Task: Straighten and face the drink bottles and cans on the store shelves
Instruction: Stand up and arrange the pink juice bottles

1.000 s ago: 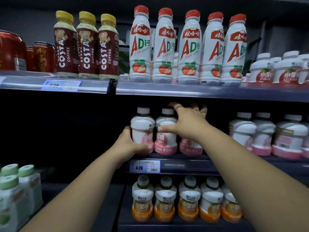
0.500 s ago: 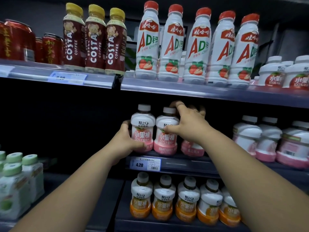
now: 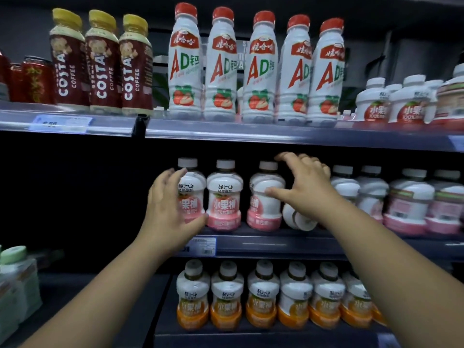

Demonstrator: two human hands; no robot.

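Three pink-and-white drink bottles stand in a row on the middle shelf (image 3: 263, 243). My left hand (image 3: 168, 207) cups the leftmost pink bottle (image 3: 192, 194), thumb across its lower front and fingers along its left side. The second pink bottle (image 3: 224, 197) faces forward. The third pink bottle (image 3: 263, 197) has its label turned partly left. My right hand (image 3: 305, 187) hovers with spread fingers, its thumb tip touching that third bottle. Under my right wrist a white bottle (image 3: 298, 219) lies on its side.
More pink bottles (image 3: 411, 199) fill the middle shelf to the right. The top shelf holds red cans (image 3: 37, 81), Costa coffee bottles (image 3: 100, 64) and AD milk bottles (image 3: 223, 66). Orange bottles (image 3: 227, 297) line the shelf below. Green-capped cartons (image 3: 15, 277) stand lower left.
My right hand lifted off the bottles and shifted right, opening its fingers and uncovering the third bottle. My left hand stays at the leftmost bottle. The view moved closer.
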